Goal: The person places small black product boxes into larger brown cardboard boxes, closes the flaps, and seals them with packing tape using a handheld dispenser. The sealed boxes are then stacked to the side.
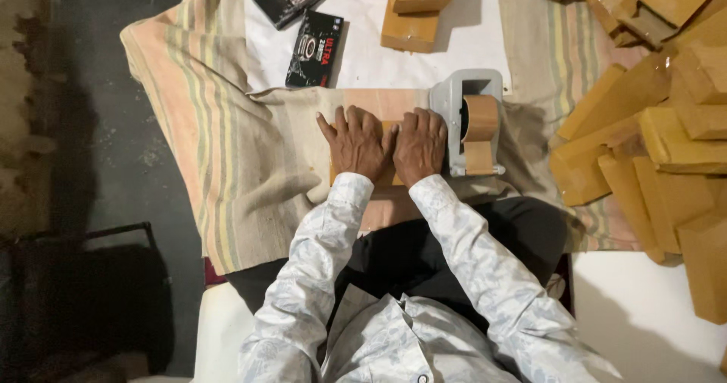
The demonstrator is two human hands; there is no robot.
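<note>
Both my hands press flat on a small brown taped package (390,177) that lies on a wooden board (379,103) in front of my lap. My left hand (356,142) covers its left part, fingers spread. My right hand (419,144) covers its right part, beside a grey tape dispenser (471,121) with a roll of brown tape. Most of the package is hidden under my hands.
A striped cloth (204,125) covers the floor. A big heap of brown wrapped packages (659,133) lies on the right. Two black printed boxes (303,19) and more brown packages (413,8) sit on white paper at the top.
</note>
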